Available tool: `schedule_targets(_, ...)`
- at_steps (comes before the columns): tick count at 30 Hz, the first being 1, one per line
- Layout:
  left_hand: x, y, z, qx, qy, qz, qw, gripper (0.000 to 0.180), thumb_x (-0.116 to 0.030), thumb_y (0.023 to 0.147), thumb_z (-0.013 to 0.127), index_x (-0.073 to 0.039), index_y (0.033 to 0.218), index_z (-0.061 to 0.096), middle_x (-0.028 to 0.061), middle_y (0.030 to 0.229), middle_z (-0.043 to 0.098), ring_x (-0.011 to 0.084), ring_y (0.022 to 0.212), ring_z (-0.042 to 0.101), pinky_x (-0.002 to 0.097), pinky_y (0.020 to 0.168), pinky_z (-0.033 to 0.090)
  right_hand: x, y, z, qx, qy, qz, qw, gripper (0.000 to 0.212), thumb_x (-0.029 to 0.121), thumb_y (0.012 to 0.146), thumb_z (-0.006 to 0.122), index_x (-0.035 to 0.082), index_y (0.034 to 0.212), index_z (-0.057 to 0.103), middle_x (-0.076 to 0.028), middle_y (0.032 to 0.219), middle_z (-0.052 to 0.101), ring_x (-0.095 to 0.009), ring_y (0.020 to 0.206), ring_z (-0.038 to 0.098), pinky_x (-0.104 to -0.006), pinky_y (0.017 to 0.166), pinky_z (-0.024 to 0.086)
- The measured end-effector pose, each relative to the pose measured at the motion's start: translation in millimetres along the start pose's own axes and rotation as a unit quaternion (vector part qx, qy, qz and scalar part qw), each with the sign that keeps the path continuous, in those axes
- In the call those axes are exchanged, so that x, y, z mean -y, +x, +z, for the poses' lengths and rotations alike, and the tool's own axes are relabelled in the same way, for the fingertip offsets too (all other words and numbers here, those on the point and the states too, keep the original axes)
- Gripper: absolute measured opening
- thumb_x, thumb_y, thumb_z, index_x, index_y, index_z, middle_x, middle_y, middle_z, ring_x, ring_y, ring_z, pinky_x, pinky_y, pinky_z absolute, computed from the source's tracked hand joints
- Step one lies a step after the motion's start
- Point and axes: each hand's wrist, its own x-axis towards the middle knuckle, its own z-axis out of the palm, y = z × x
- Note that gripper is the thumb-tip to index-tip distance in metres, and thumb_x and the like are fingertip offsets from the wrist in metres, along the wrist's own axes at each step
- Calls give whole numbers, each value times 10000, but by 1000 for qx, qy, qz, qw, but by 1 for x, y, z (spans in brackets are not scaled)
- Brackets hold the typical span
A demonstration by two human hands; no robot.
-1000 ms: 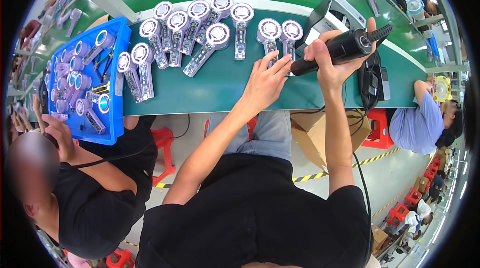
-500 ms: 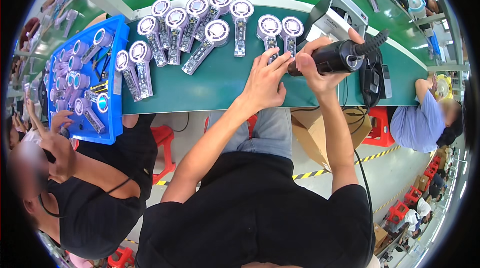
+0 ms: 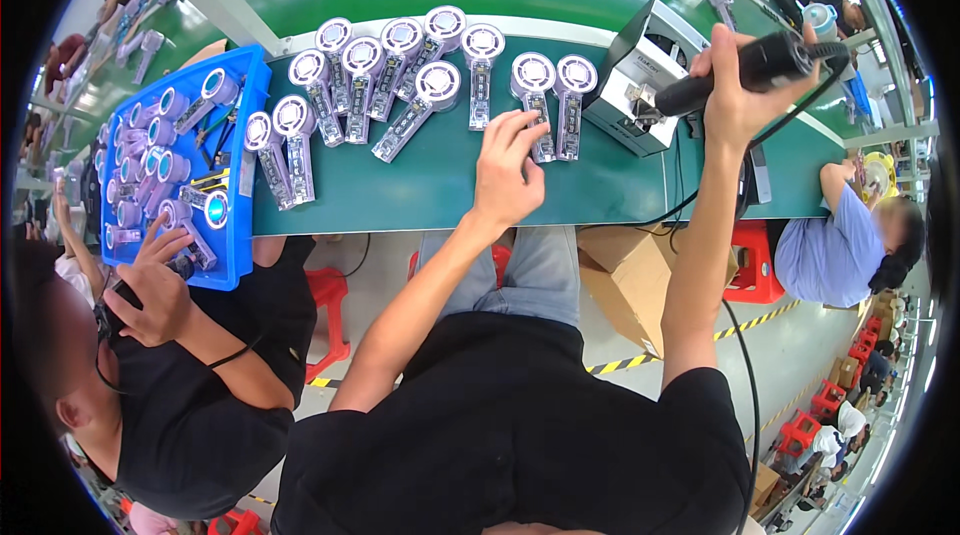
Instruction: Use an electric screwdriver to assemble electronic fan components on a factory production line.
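Note:
My right hand (image 3: pixel 740 105) is wrapped around a black corded electric screwdriver (image 3: pixel 686 95). The tool's tip points left, at the front of a grey-and-black box-shaped screw feeder (image 3: pixel 625 115); whether it touches is too small to tell. My left hand (image 3: pixel 508 170) has its fingers apart, with the fingertips at the handle of a lilac handheld fan body (image 3: pixel 533 73). That handle lies open, showing a circuit board, and is partly hidden by the fingers. Just right of it is a second fan body (image 3: pixel 576 75). Several similar ones lie farther left, including one fan body (image 3: pixel 481 85).
A blue bin (image 3: pixel 240 225) full of fan units stands at the left end of the green table (image 3: pixel 400 200). Beside it, a co-worker's hand (image 3: pixel 165 285) reaches toward the bin. The screwdriver's cable (image 3: pixel 800 107) loops down at the right. A cardboard box (image 3: pixel 625 285) sits below.
My right hand has lifted the screwdriver away from the fan bodies, up and right to the screw feeder. My left hand has shifted slightly left and down. The co-worker's hand has moved.

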Motion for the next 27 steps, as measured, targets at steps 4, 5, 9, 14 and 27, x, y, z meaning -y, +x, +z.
schedule_targets(4, 1, 0, 1, -45, -47, -86, 994, 344, 63, 761, 624, 3, 1096, 674, 149, 1104, 633, 319, 1011, 614, 392, 863, 511, -18, 3, -7, 2, -17, 27, 999, 823, -56, 864, 729, 114, 1483, 215, -112, 730, 616, -182, 520, 587, -338, 503, 519)
schedule_targets(5, 1, 0, 2, -39, -73, -128, 988, 315, 41, 790, 653, -1, 1102, 674, 142, 1083, 630, 294, 961, 626, 375, 811, 524, -20, 1, -7, 3, -4, 34, 999, 824, -54, 864, 730, 115, 1488, 219, -111, 727, 613, -183, 517, 585, -341, 501, 516)
schedule_targets(9, 2, 1, 4, -27, -99, -170, 980, 254, -16, 851, 726, -2, 1101, 682, 93, 924, 649, 136, 635, 604, 269, 565, 490, -26, 0, -5, 2, 10, 47, 999, 832, -45, 874, 724, 148, 1506, 218, -92, 731, 578, -186, 509, 571, -348, 499, 511)
schedule_targets(14, 5, 4, 7, -35, -153, -221, 963, 234, -34, 851, 755, 18, 1068, 684, 55, 733, 660, 77, 564, 585, 242, 524, 472, -35, -1, -9, -10, 43, 102, 994, 830, -34, 888, 714, 182, 1514, 214, -88, 765, 567, -182, 507, 552, -348, 495, 504)
schedule_targets(27, 7, 4, 7, -23, -154, -228, 961, 154, -27, 831, 772, 16, 966, 711, 17, 631, 642, 42, 524, 550, 224, 508, 444, -2, -76, 45, 21, 217, 101, 971, 1008, -42, 829, 741, 132, 1547, 54, -113, 729, 627, -169, 528, 587, -306, 531, 533)
